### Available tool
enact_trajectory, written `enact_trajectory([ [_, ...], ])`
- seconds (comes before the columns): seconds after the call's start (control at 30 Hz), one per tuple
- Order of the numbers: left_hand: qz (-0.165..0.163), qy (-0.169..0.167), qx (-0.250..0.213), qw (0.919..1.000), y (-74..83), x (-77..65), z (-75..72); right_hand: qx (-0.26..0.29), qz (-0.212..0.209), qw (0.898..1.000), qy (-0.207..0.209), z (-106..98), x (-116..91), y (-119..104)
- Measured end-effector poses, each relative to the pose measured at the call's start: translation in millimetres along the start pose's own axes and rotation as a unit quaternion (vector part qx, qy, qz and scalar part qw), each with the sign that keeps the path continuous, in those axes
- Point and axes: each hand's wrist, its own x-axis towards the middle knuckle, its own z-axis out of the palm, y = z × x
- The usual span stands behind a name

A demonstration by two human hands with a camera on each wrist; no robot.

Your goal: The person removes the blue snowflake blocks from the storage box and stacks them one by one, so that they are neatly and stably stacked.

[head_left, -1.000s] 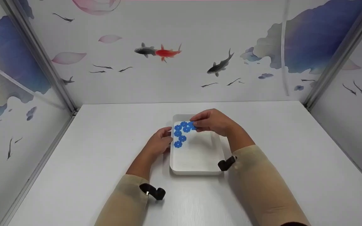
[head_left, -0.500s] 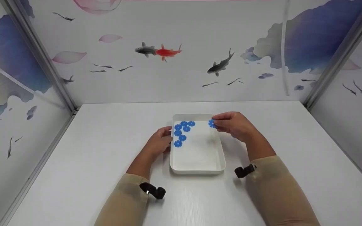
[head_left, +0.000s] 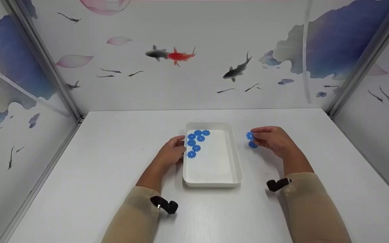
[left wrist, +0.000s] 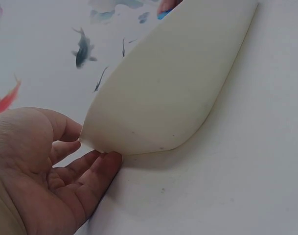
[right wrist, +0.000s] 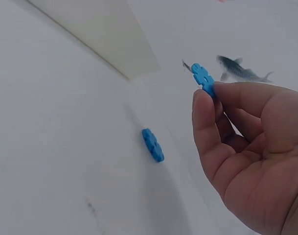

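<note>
My right hand (head_left: 275, 140) pinches a blue snowflake building disc (right wrist: 201, 77) between thumb and fingertips, raised to the right of the tray. Just below it, a second blue disc (right wrist: 152, 145) lies on the table. The white rectangular tray (head_left: 212, 185) stands in the middle. Along its left side and far left corner lie several more blue discs (head_left: 191, 154), small and flower-shaped with notched edges. My left hand (left wrist: 56, 171) holds the tray's left wall, its fingertips at the rim and lower edge.
White table (head_left: 113, 145) surface surrounds the tray. Upright panels (head_left: 194, 91) printed with fish and petals close off the back and both sides, with grey metal posts (head_left: 360, 67) at the corners.
My right hand has moved right with the pinched disc, from over the tray's far left discs to beyond its right wall. The disc on the table has come into view. My left hand stays put.
</note>
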Motion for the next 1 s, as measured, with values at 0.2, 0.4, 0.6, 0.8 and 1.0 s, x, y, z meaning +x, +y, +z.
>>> enact_trajectory([
  [0.2,-0.005,0.001,0.005,1.0000,-0.5,0.2,0.6,-0.018,0.028,0.999,0.016,-9.7,6.2,17.2],
  [0.4,-0.008,0.002,0.006,1.0000,0.0,1.0,0.6,-0.056,0.054,0.996,0.037,-11.1,7.9,24.7],
  [0.6,-0.003,-0.003,-0.005,1.0000,0.7,1.5,-0.3,-0.056,0.071,0.995,0.046,-11.3,7.7,23.4],
  [0.8,-0.004,-0.001,0.006,1.0000,0.1,1.1,-0.3,-0.046,0.081,0.995,0.040,-10.0,7.5,23.2],
  [1.0,-0.003,-0.003,-0.010,0.9999,-0.6,1.3,-0.6,-0.049,0.089,0.994,0.041,-9.6,6.9,22.6],
])
